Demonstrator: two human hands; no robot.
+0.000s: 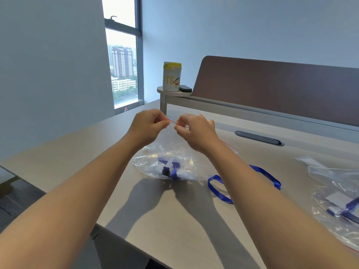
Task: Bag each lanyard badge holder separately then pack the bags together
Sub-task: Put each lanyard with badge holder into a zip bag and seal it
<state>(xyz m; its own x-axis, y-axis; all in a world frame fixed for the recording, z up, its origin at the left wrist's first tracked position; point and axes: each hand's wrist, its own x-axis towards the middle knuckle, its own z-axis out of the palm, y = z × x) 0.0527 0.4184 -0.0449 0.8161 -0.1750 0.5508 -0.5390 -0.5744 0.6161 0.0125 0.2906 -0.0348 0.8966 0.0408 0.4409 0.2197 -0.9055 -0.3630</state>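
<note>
left hand (pixel 148 123) and right hand (pixel 191 129): fingers pinch red zip strip (pixel 172 121) at bag (pixel 167 162) mouth | badge holder (pixel 169 169) inside bag, low on surface (pixel 174 220) | loose lanyard (pixel 219 188) beside; filled bag (pixel 338 206) far right | risk: uneven pinch leaves seal gapped, or raised bag sags and spills holder

I see a clear, glossy, crinkled plastic bag (pixel 155 162), a shiny blue woven ribbon (pixel 272 177) beside it, a smooth matt table (pixel 174 220), and a glossy plastic tub (pixel 172 77).
</note>
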